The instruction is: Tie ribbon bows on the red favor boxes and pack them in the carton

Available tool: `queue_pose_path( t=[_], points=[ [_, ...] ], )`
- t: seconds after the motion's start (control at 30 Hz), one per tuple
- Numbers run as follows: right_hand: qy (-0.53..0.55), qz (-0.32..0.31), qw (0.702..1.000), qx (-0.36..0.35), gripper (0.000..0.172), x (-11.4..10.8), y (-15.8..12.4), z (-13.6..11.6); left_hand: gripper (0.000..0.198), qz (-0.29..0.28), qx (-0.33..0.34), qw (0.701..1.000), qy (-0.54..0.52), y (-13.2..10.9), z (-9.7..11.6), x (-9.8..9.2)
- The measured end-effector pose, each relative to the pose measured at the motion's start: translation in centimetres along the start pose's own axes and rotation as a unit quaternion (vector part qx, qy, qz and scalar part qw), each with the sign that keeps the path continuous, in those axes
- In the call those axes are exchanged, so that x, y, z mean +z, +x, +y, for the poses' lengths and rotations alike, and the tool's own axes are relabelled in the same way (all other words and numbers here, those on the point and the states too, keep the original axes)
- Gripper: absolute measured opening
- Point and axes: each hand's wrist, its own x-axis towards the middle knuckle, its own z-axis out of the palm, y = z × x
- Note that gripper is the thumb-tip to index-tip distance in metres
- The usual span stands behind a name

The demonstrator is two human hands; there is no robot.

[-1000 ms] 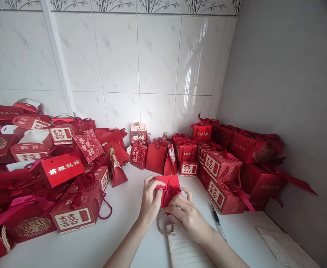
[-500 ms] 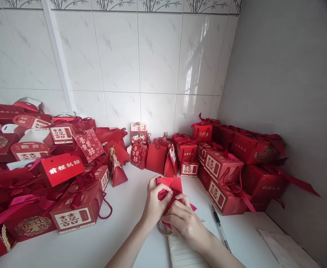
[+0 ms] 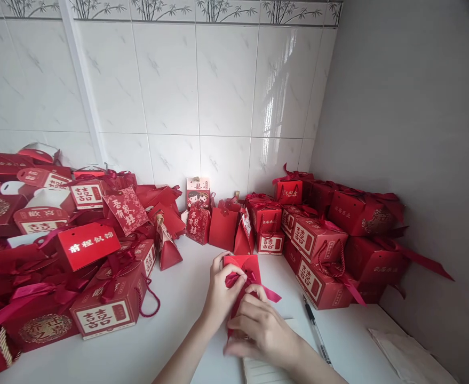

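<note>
Shows red rectangular card box [image 3: 253, 263] at lower centre of frame, crimson fabric ribbon [image 3: 273, 294] pinched in left hand [image 3: 221, 292]. Cannot tell grip of curled right hand [image 3: 267, 326]. Probably light, creasable; best held by side edges.

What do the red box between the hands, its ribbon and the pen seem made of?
Red box: likely thin card, smooth finish; flat panel, straight edges.
Ribbon: probably satin-type fabric; soft sheen on the loose tail, exact fibre unclear.
Pen: apparently plastic, glossy; barrel looks see-through, dark at one end.
</note>
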Motion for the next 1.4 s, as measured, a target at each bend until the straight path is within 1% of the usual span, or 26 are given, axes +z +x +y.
queue_pose_path(
  t=[0.07, 0.1, 0.13, 0.17, 0.2, 0.27, 0.33, 0.37, 0.4, 0.47, 0.53, 0.63, 0.7, 0.73, 0.77, 0.83, 0.9, 0.97, 1.03, 1.1, 1.17, 1.4],
  points=[
    [0.023, 0.034, 0.998, 0.042, 0.045, -1.4, 0.1, 0.9, 0.008, -0.008, -0.004, 1.000, -0.001, 0.0, 0.0, -0.1],
    [0.015, 0.055, 0.994, 0.094, 0.045, -2.1, 0.0, 1.6, 0.008, -0.011, -0.005, 1.000, 0.000, 0.0, 0.0, -0.1],
    [-0.003, 0.073, 0.984, 0.162, 0.042, -2.8, -0.1, 2.4, 0.008, -0.014, -0.006, 1.000, 0.001, 0.0, 0.1, -0.1],
    [-0.012, 0.069, 0.971, 0.228, 0.041, -3.4, -0.2, 3.1, 0.008, -0.015, -0.006, 1.000, 0.001, 0.0, 0.1, -0.1],
    [-0.002, 0.045, 0.955, 0.293, 0.041, -3.7, -0.4, 3.9, 0.007, -0.016, -0.006, 1.000, 0.001, 0.0, 0.1, -0.2],
    [0.065, -0.033, 0.916, 0.394, 0.046, -4.0, -0.7, 5.0, 0.007, -0.013, -0.005, 1.000, -0.001, 0.0, 0.2, -0.2],
    [0.168, -0.098, 0.874, 0.446, 0.047, -3.8, -0.8, 5.4, 0.007, -0.011, -0.006, 1.000, -0.001, 0.0, 0.2, -0.2],
    [0.211, -0.113, 0.858, 0.455, 0.046, -3.6, -0.9, 5.4, 0.007, -0.011, -0.008, 1.000, 0.000, 0.0, 0.2, -0.2],
    [0.242, -0.120, 0.848, 0.456, 0.044, -3.3, -0.9, 5.3, 0.007, -0.012, -0.008, 1.000, 0.001, 0.0, 0.2, -0.2],
    [0.267, -0.128, 0.842, 0.451, 0.041, -3.0, -0.9, 5.1, 0.007, -0.011, -0.004, 1.000, -0.001, 0.0, 0.2, -0.2],
    [0.262, -0.147, 0.841, 0.450, 0.039, -3.0, -0.9, 4.9, 0.007, -0.007, 0.001, 1.000, -0.003, -0.1, 0.1, -0.2],
    [0.262, -0.193, 0.827, 0.458, 0.038, -3.3, -0.9, 4.9, 0.008, -0.002, 0.000, 1.000, -0.003, -0.1, 0.1, -0.2],
    [0.266, -0.202, 0.827, 0.453, 0.038, -3.5, -0.9, 5.0, 0.008, -0.002, -0.003, 1.000, -0.004, -0.1, 0.0, -0.2],
    [0.260, -0.183, 0.836, 0.447, 0.037, -3.5, -0.8, 5.0, 0.008, -0.003, -0.004, 1.000, -0.005, -0.1, 0.1, -0.2],
    [0.243, -0.146, 0.851, 0.442, 0.036, -3.5, -0.8, 5.0, 0.007, -0.004, -0.007, 1.000, -0.007, 0.0, 0.1, -0.2],
    [0.177, -0.046, 0.886, 0.427, 0.032, -3.1, -0.6, 4.9, 0.007, -0.006, -0.009, 1.000, -0.012, -0.1, 0.2, -0.1],
    [0.107, 0.041, 0.909, 0.401, 0.029, -2.4, -0.4, 4.5, 0.006, -0.004, -0.004, 1.000, -0.023, -0.1, 0.3, 0.0],
    [0.069, 0.097, 0.920, 0.375, 0.027, -1.5, -0.2, 4.0, 0.006, 0.001, 0.004, 0.999, -0.039, -0.2, 0.3, 0.1],
    [0.072, 0.142, 0.918, 0.363, 0.026, -0.5, -0.1, 3.5, 0.005, 0.013, 0.003, 0.998, -0.057, -0.2, 0.3, 0.3],
    [0.095, 0.172, 0.910, 0.364, 0.029, 0.1, -0.1, 3.3, 0.005, 0.028, -0.015, 0.997, -0.068, -0.3, 0.1, 0.5],
    [0.112, 0.186, 0.904, 0.369, 0.030, 0.5, -0.2, 3.3, 0.006, 0.041, -0.032, 0.996, -0.070, -0.4, -0.1, 0.6],
    [0.149, 0.181, 0.892, 0.386, 0.032, 0.3, -0.5, 4.1, 0.018, 0.061, -0.051, 0.994, -0.070, -0.6, -0.6, 0.9]
  ],
)
